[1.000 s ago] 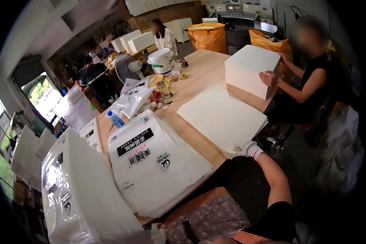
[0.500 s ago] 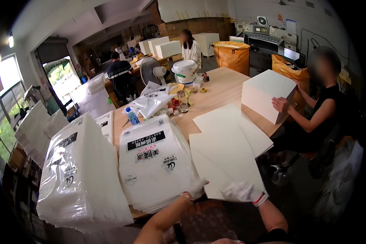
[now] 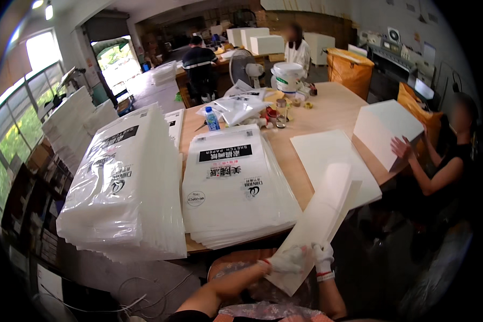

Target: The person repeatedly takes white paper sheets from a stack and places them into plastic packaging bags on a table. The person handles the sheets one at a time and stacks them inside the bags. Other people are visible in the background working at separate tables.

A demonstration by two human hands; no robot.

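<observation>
Head view, one frame, person at the near edge of a wooden table (image 3: 335, 110)

Left hand (image 3: 285, 261): white glove, fingers closed on the lower left edge of a sheaf (image 3: 319, 225) of white paper. Right hand (image 3: 322, 256): white glove with a red-striped cuff, fingers closed on the same lower end, just beside the left hand.

Sheaf: long, tilted, lower end at the hands over the person's lap, upper end rising to the right and overlapping the table's near edge, where it reaches a flat paper stack (image 3: 333, 161) lying on the table.

Left of the flat stack: a pile of clear bags (image 3: 233, 182) with black and white labels, lying flat, near edge overhanging the table. Further left: a taller pile (image 3: 126, 188) of like bags, sloping.

Middle of the table: water bottle (image 3: 212, 119) with blue label, upright; crumpled plastic wrap (image 3: 236, 107); small jars (image 3: 278, 112); white bucket (image 3: 287, 76); a fan (image 3: 246, 67) behind it.

Right: a seated co-worker (image 3: 451, 161) in dark clothes, both hands on a thick white block (image 3: 383, 131) of paper at the table's corner. Far end: two more people (image 3: 198, 64) at another bench. Orange sacks (image 3: 349, 64) by the right wall
</observation>
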